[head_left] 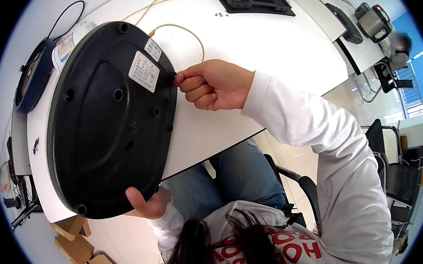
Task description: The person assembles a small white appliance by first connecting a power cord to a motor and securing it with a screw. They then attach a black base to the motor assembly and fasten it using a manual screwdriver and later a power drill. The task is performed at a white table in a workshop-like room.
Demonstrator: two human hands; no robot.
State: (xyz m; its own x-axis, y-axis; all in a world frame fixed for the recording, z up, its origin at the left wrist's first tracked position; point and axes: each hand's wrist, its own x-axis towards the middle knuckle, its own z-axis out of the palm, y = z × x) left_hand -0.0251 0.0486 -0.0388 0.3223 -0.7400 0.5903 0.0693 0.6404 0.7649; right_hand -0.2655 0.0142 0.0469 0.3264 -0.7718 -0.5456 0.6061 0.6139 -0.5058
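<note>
A large black oval appliance base [95, 139] is tilted up on its edge at the left, its underside facing me. Round recessed holes dot the underside, and two white labels [144, 71] sit near its upper right. At the lower rim my left hand [150, 203] grips the base, thumb on the front and the other fingers hidden behind. My right hand [216, 85] is closed in a pinch at the base's right edge, next to a small dark spot. What its fingertips hold, if anything, is too small to make out.
The base stands over a white table [260, 56]. An open black tool case [257, 1] lies at the far side, with small metal parts [221, 14] beside it. A beige cable [193, 34] crosses the tabletop. Cardboard boxes [76, 249] are on the floor; another person [399, 52] sits far right.
</note>
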